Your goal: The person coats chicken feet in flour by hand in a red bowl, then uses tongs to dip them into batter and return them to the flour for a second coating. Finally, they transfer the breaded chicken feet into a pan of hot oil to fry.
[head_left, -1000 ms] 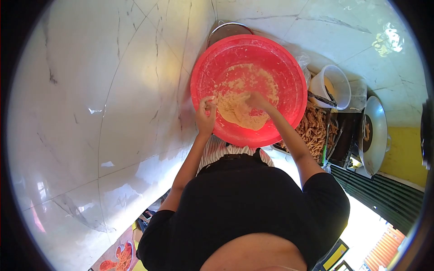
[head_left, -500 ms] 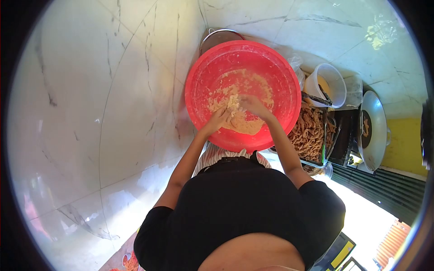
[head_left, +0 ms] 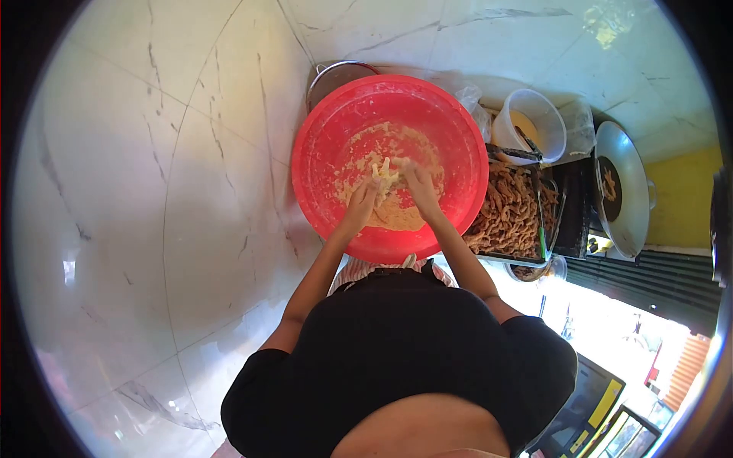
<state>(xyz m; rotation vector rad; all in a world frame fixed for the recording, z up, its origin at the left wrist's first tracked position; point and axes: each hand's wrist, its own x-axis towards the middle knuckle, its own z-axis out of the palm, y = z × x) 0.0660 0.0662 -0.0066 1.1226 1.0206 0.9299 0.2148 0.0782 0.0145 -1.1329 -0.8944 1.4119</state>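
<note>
A wide red basin (head_left: 321, 206) holds loose, crumbly beige flour. Over the middle of it, pale floured strips (head_left: 385, 177) show between my two hands. My left hand (head_left: 364, 197) is at the left of the strips, its fingers closed against them. On their other side my right hand (head_left: 418, 183) is raised over the flour, blurred by motion, so its fingers and anything in them cannot be made out.
Right of the basin lies a tray of brown fried strips (head_left: 510, 214). Behind it stands a translucent tub (head_left: 551, 130) of pale batter. Farther right is a large metal wok (head_left: 630, 221) with dark oil and a few pieces. A marbled wall (head_left: 114, 191) rises at the left.
The view has shifted, so the basin and tray appear farther left. My right hand has moved away from the strips' top, and more pale strips show between my hands.
</note>
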